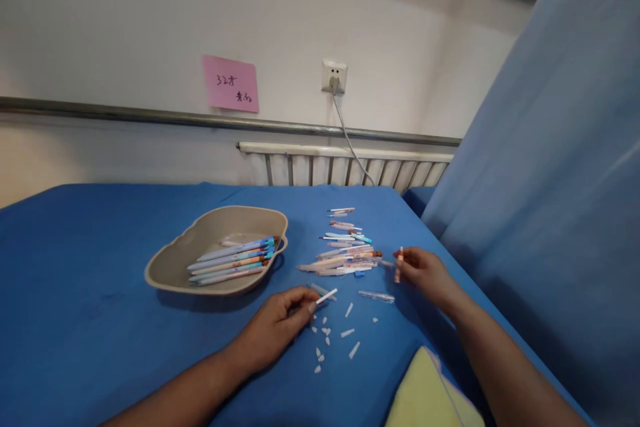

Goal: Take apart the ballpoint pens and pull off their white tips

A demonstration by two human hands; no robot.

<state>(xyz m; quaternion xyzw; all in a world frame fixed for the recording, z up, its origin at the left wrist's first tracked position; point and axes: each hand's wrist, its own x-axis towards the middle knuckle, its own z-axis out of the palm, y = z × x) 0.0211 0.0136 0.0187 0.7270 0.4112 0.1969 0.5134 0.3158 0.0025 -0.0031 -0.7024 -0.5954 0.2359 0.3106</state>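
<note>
My left hand (pixel 280 323) is closed on a thin white stick-like pen part (pixel 327 295), pinched between thumb and fingers and pointing up to the right. Further right, my right hand (pixel 424 273) pinches a short pale orange pen part (pixel 399 265), held nearly upright. Between and beyond my hands lie several loose pens and pen parts (pixel 345 260) in rough rows. A clear pen tube (pixel 377 296) lies nearer me. Small white bits (pixel 327 331) and white tapered pieces (pixel 355 349) are scattered right of my left hand.
A beige basin (pixel 167 263) on the left holds several pens (pixel 233 260). The blue cloth (pixel 100 280) covers the table. A yellow item (pixel 425 390) lies at the front right. Behind are a radiator (pixel 320 165), a socket with a cable (pixel 334 77) and a pink note (pixel 231 84); a blue curtain (pixel 560 167) hangs right.
</note>
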